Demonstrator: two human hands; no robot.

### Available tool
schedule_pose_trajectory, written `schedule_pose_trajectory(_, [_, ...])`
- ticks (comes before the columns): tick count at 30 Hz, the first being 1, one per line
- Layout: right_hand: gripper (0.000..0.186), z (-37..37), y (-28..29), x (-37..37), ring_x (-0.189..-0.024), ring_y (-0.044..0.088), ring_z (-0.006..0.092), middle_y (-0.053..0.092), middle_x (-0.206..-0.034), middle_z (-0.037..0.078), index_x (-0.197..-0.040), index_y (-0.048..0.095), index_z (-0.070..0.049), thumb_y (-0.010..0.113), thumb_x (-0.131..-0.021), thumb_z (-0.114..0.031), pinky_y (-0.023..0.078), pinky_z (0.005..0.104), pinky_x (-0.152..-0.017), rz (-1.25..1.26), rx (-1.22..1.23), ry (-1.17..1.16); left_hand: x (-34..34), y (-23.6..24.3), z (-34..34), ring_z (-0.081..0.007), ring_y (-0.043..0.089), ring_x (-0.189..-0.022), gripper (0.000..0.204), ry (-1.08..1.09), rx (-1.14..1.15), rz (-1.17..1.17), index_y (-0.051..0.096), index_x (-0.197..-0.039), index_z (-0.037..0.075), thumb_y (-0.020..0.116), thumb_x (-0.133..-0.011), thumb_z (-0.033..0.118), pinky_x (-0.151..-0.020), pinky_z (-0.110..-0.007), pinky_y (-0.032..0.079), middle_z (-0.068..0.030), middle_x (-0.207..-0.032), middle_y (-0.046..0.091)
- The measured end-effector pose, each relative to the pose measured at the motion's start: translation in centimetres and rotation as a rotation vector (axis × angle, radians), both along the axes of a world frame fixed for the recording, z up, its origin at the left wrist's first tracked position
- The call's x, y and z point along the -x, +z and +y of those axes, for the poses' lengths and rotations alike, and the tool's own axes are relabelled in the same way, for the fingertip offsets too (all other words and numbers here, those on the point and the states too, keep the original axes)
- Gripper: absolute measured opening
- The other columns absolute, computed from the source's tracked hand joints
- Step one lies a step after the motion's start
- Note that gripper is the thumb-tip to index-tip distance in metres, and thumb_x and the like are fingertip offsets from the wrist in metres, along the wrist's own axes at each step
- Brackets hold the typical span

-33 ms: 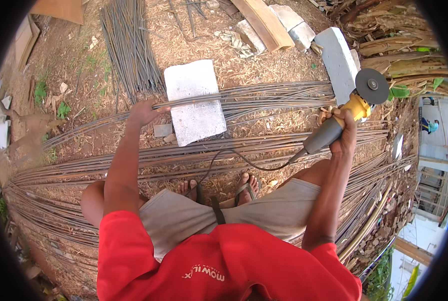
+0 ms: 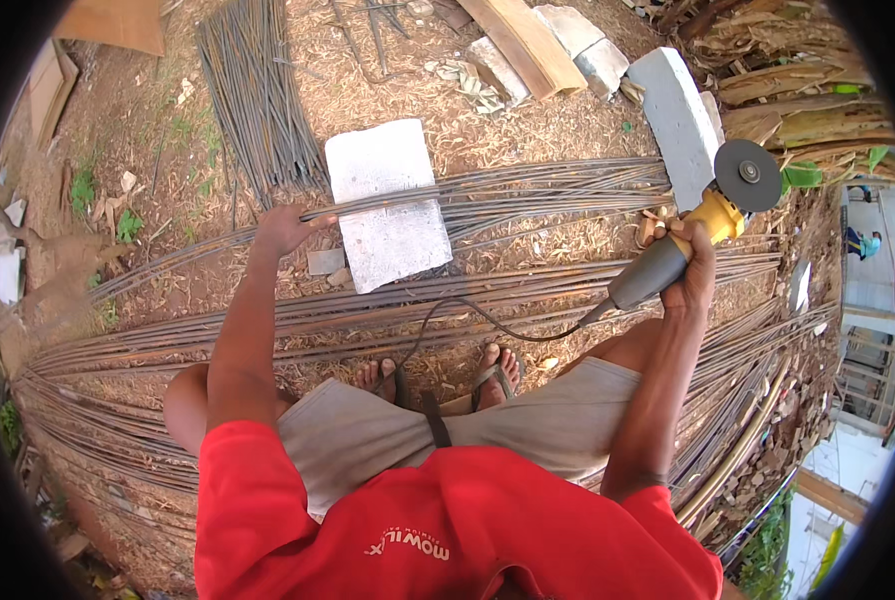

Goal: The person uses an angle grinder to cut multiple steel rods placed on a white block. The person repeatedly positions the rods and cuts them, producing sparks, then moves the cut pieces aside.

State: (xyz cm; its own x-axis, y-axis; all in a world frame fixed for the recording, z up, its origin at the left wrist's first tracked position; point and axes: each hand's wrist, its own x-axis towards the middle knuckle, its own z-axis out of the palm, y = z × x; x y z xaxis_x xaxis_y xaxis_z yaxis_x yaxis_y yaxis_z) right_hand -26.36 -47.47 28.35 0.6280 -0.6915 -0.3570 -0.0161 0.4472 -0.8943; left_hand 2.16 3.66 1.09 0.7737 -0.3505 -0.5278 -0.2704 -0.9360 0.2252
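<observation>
1. The right hand [image 2: 689, 272] is clenched around the smooth grey barrel of an angle grinder [image 2: 695, 232], knuckles on top and the thumb wrapped underneath.
2. Ahead of that grip the tool turns to a yellow housing and ends in a flat, round, dark cutting disc [image 2: 748, 175], which stands in the air just above and beyond the fist, beside a pale rectangular concrete block [image 2: 671, 120].
3. A thin black cord [image 2: 467, 310] trails from the rear of the barrel, behind the grip, and loops across the rods toward the person's sandalled feet [image 2: 437, 375].
4. The left hand [image 2: 285, 228] is closed over the end of a bundle of steel rods [image 2: 527, 190], thin, ribbed and rust-brown, which run away from that grip to the right.
5. Just right of the left grip the rods pass over a rough, grey, flat concrete slab [image 2: 387, 205] that lies under them.
6. The left arm is stretched nearly straight forward; the right arm is also extended, wrist bent slightly inward, so the two hands are well apart.
7. More long rods [image 2: 267, 330] lie in curved rows between the hands and the knees, over ground littered with dry leaf scraps.
8. Beyond the left grip lies a second heap of short rods [image 2: 257, 90]; open bare ground sits between the slab and the right fist.
</observation>
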Motion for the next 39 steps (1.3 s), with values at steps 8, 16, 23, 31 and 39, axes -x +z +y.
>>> schedule_pose_trajectory(8, [0.021, -2.8, -3.3, 6.1, -0.080, 0.072, 0.0271, 0.072, -0.088, 0.015, -0.105, 0.068, 0.000, 0.075, -0.089, -0.013, 0.062, 0.0398, -0.077, 0.156, -0.031, -0.146, -0.2, 1.5, -3.0, -0.0453, 0.078, -0.101, 0.101, -0.086, 0.019, -0.087, 0.081, -0.109, -0.003, 0.056, -0.094, 0.094, -0.094, -0.058, 0.058, -0.0284, -0.093, 0.079])
schedule_pose_trajectory(16, [0.027, -5.7, -4.1, 7.6, -0.082, 0.071, 0.0268, 0.073, -0.091, 0.015, -0.111, 0.066, -0.001, 0.075, -0.089, -0.013, 0.062, 0.0422, -0.078, 0.081, -0.164, -0.191, 3.2, 8.3, -25.1, -0.0406, 0.076, -0.090, 0.100, -0.113, 0.112, -0.072, 0.077, -0.094, -0.001, 0.050, -0.096, 0.095, -0.088, -0.056, 0.057, -0.0238, -0.086, 0.077])
schedule_pose_trajectory(23, [0.021, -6.9, -3.9, 8.5, -0.078, 0.071, 0.0270, 0.071, -0.089, 0.014, -0.105, 0.065, -0.002, 0.075, -0.088, -0.011, 0.063, 0.0436, -0.075, 0.043, -0.172, -0.238, 7.4, 9.0, -51.0, -0.0314, 0.078, -0.108, 0.095, -0.199, 0.186, 0.044, 0.080, -0.112, 0.003, 0.048, -0.099, 0.092, -0.097, -0.051, 0.060, -0.0166, -0.108, 0.081])
schedule_pose_trajectory(31, [0.025, -7.1, -4.2, 10.0, -0.077, 0.072, 0.0295, 0.072, -0.089, 0.016, -0.107, 0.064, -0.002, 0.075, -0.088, -0.013, 0.064, 0.0443, -0.076, 0.044, -0.253, -0.326, 5.7, 2.9, -54.0, -0.0378, 0.074, -0.128, 0.093, -0.338, 0.303, 0.118, 0.073, -0.137, -0.001, 0.061, -0.100, 0.083, -0.112, -0.052, 0.055, -0.0249, -0.132, 0.077])
schedule_pose_trajectory(39, [0.026, -7.9, -4.3, 10.0, -0.080, 0.072, 0.0297, 0.071, -0.090, 0.016, -0.107, 0.062, -0.003, 0.076, -0.087, -0.011, 0.064, 0.0453, -0.077, -0.028, -0.308, -0.317, 1.8, 1.3, -35.2, -0.0361, 0.072, -0.119, 0.106, -0.209, 0.125, 0.264, 0.058, -0.155, -0.011, 0.061, -0.102, 0.081, -0.104, -0.052, 0.054, -0.0274, -0.118, 0.076])
